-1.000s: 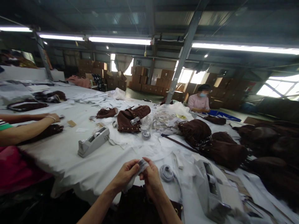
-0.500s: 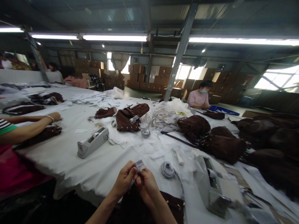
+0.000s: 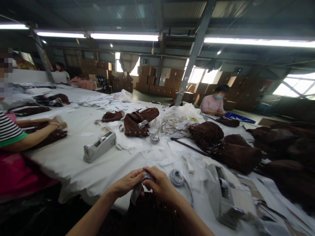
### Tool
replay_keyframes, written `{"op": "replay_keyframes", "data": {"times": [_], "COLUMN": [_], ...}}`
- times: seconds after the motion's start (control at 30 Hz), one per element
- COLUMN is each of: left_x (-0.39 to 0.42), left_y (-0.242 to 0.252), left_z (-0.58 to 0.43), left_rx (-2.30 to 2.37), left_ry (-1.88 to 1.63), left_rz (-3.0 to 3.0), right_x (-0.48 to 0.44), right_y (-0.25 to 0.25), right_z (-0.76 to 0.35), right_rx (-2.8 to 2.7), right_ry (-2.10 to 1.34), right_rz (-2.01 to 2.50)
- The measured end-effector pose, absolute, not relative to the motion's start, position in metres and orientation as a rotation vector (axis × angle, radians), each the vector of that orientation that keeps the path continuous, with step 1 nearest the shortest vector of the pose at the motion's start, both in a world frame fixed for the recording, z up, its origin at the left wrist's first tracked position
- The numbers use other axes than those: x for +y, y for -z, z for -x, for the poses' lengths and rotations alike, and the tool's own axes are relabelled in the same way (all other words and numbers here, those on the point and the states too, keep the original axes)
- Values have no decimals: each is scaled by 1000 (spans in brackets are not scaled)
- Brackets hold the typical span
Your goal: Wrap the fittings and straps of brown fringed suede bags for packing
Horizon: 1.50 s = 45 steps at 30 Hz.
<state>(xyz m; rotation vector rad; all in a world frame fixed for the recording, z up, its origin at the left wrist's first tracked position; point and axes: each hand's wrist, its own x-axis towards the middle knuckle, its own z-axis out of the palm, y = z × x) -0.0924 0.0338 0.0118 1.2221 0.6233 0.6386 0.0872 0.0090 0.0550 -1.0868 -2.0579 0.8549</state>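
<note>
My left hand (image 3: 128, 182) pinches a thin greyish, translucent strip (image 3: 136, 194) that hangs down from its fingers. Curled over the upper part of the same strip is my right hand (image 3: 158, 183). Whether it is plastic film or a strap I cannot tell. Just below both hands lies a dark brown bag (image 3: 145, 214), partly hidden by my forearms. A coiled grey strap (image 3: 176, 178) rests on the table to the right of my right hand.
Grey tape dispensers stand to the left (image 3: 99, 147) and right (image 3: 222, 193). Brown fringed bags (image 3: 140, 121) and white paper scraps lie on the white-covered table (image 3: 69, 170). A co-worker's arm (image 3: 36, 137) reaches in at left; another person (image 3: 213, 103) sits across.
My right hand has turned and curled over the strip, and a length of it now hangs below my left fingers. The brown bag's eyelet edge is less visible. The co-worker at left has shifted.
</note>
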Motion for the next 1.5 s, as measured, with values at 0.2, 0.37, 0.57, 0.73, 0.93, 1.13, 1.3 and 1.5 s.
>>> {"op": "replay_keyframes", "data": {"times": [0.2,0.37,0.57,0.73,0.93,1.13,1.3,1.5], "left_x": [40,43,45,39,31,35,33,30], "left_y": [-15,-24,-23,-14,-13,-16,-18,-9], "left_z": [93,92,94,89,86,89,86,84], "left_rx": [537,545,467,468,523,486,532,600], "left_ry": [-590,-454,-328,-300,-519,-405,-439,-494], "left_rz": [-1163,-1180,-1171,-1162,-1150,-1282,-1219,-1022], "right_x": [8,5,1,0,2,7,8,6], "right_y": [-46,-47,-51,-46,-50,-65,-67,-57], "right_z": [-87,-91,-97,-94,-92,-99,-100,-103], "right_rx": [-2027,-1972,-2011,-1958,-1828,-2010,-2106,-2139], "right_ry": [-818,-932,-894,-912,-1217,-1242,-1083,-905], "right_rz": [1100,1139,1154,1170,1137,1077,1094,1100]}}
